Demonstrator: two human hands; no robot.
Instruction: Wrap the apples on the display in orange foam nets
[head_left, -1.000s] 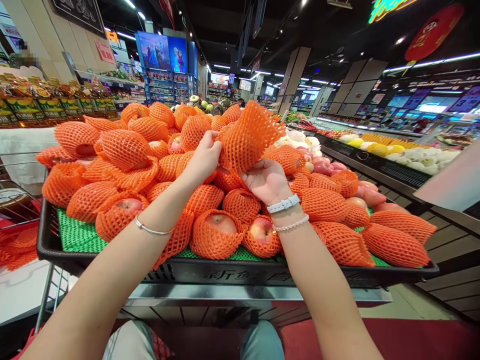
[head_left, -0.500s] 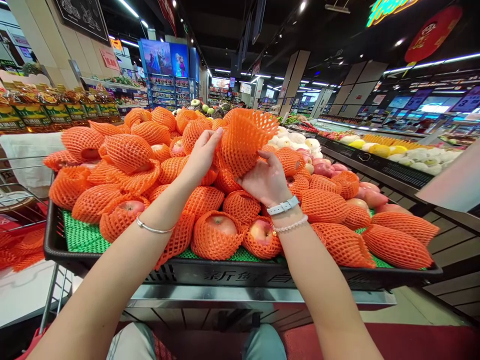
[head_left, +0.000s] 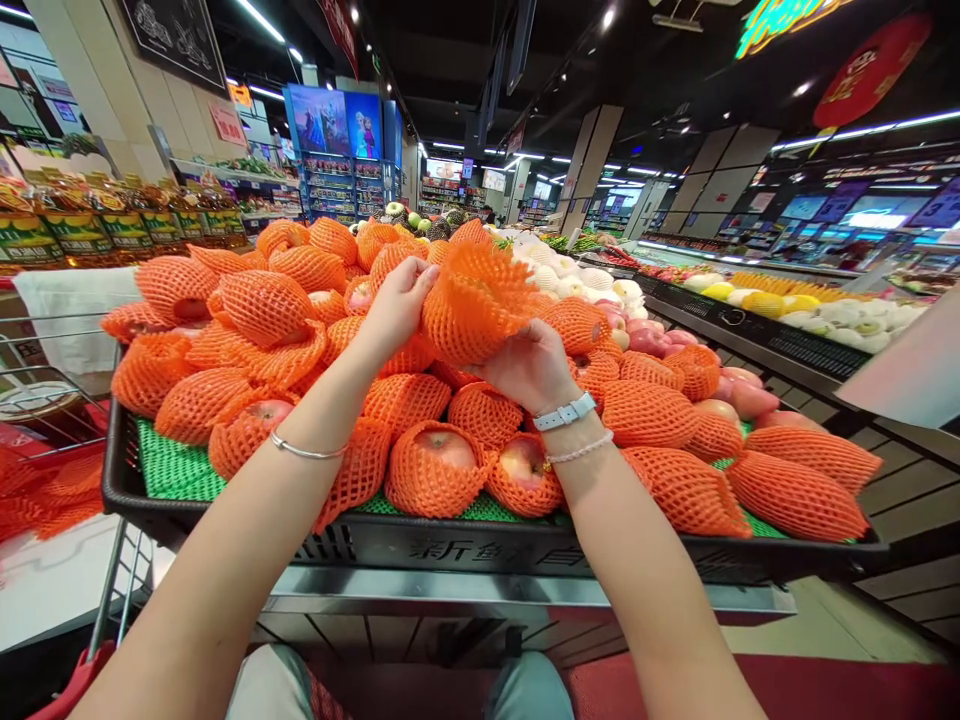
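An orange foam fruit net (head_left: pixel 476 300) is held up over the pile, its frilled open end blurred and turned toward the upper right. My left hand (head_left: pixel 401 300) pinches the left edge of this net with closed fingers. From below and the right, my right hand (head_left: pixel 529 365) cups the net, its fingers partly hidden behind it. Whether a fruit sits inside the net cannot be seen. Beneath both hands lie several apples in orange nets, among them one apple (head_left: pixel 442 450) with its top showing and a redder apple (head_left: pixel 523 462) beside it.
A black crate (head_left: pixel 360 540) lined with green mesh (head_left: pixel 176 465) bears the apple pile. Bare red apples (head_left: pixel 750 395) and white-netted fruit (head_left: pixel 551 265) lie to the right. A wire shopping cart (head_left: pixel 124 570) stands at left, near oil bottles (head_left: pixel 112 215).
The net has dropped slightly and tipped, so its open end now faces me more. Both hands stay at it; the view has shifted a little.
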